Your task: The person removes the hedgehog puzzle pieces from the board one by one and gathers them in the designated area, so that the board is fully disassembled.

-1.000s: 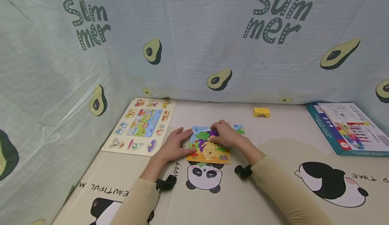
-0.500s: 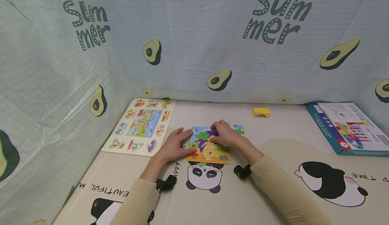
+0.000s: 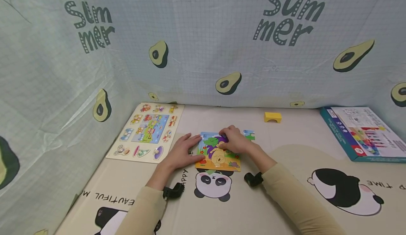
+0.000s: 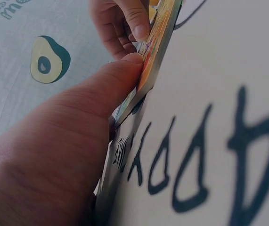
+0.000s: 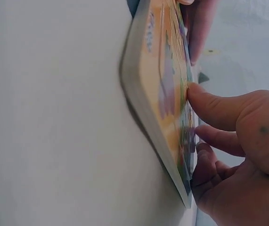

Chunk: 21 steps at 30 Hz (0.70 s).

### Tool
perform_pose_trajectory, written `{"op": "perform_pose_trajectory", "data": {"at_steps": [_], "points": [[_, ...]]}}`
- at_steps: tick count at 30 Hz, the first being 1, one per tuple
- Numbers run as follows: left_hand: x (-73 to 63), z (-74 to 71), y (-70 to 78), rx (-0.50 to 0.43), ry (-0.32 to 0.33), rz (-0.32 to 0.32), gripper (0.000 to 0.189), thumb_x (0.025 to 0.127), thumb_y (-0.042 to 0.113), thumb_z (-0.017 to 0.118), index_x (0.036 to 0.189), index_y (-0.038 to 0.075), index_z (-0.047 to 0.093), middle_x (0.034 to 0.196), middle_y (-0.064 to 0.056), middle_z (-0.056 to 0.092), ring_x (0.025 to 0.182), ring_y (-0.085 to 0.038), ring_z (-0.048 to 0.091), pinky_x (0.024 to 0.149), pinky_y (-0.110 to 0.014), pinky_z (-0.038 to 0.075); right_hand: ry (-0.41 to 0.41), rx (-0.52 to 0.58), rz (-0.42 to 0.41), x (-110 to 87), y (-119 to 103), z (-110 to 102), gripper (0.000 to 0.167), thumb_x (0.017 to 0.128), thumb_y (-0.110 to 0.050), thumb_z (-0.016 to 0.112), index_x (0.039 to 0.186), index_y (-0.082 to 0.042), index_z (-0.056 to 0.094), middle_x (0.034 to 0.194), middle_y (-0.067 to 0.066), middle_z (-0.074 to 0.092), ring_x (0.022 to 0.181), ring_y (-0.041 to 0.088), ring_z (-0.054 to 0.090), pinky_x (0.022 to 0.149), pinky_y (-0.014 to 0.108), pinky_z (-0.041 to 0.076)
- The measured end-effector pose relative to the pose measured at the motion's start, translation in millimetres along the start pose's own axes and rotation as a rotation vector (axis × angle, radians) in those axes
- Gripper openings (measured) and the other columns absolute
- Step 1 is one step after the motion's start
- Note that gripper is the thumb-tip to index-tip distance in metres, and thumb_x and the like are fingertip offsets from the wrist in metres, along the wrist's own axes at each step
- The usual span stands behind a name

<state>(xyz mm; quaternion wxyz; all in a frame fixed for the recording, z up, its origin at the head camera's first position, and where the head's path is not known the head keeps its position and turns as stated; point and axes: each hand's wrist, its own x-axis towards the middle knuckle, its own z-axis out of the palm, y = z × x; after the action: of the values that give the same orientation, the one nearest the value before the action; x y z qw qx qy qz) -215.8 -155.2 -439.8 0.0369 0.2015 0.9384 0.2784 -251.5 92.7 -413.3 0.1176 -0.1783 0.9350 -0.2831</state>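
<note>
A flat jigsaw puzzle (image 3: 219, 158) with a purple-haired cartoon figure lies on the table. My left hand (image 3: 182, 152) steadies its left side, fingers stretched toward the upper corner. The left thumb (image 4: 118, 75) rests along the puzzle's edge in the left wrist view. Over the upper right part, my right hand (image 3: 237, 140) bends down and pinches a puzzle piece at the surface, mostly hidden beneath it. In the right wrist view the right thumb (image 5: 214, 106) and curled fingers meet the picture side. One loose puzzle piece (image 3: 249, 134) lies just beyond the right hand.
A wooden peg puzzle board (image 3: 127, 146) with vehicle pictures lies at the left. A yellow arch block (image 3: 272, 117) stands near the back wall. At the far right is a teal-edged flat box (image 3: 374, 132). Printed cloth covers the table and walls.
</note>
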Motion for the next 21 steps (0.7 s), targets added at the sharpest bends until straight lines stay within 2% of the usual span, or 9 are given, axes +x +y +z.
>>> {"op": "perform_pose_trajectory", "data": {"at_steps": [17,21], "points": [[0.0,0.4,-0.2,-0.001,0.002,0.001,0.078,0.086,0.052,0.074,0.152,0.018,0.049,0.157,0.001,0.043,0.151,-0.03,0.02,0.118,-0.054,0.023,0.034,0.085,-0.024,1.6,5.2,1.4,0.048,0.092,-0.014,0.075,0.134,-0.004,0.054,0.127,0.015,0.049,0.117,0.031,0.045,0.105,0.047,0.044],[0.7,0.6,-0.8,0.006,0.003,0.005,0.078,0.086,0.052,0.074,0.152,0.018,0.049,0.157,0.001,0.043,0.151,-0.03,0.02,0.117,-0.055,0.024,0.046,0.108,-0.038,2.5,6.2,-0.2,0.041,0.094,-0.012,0.073,0.13,-0.006,0.056,0.122,0.012,0.052,0.114,0.029,0.047,0.103,0.045,0.046]]}}
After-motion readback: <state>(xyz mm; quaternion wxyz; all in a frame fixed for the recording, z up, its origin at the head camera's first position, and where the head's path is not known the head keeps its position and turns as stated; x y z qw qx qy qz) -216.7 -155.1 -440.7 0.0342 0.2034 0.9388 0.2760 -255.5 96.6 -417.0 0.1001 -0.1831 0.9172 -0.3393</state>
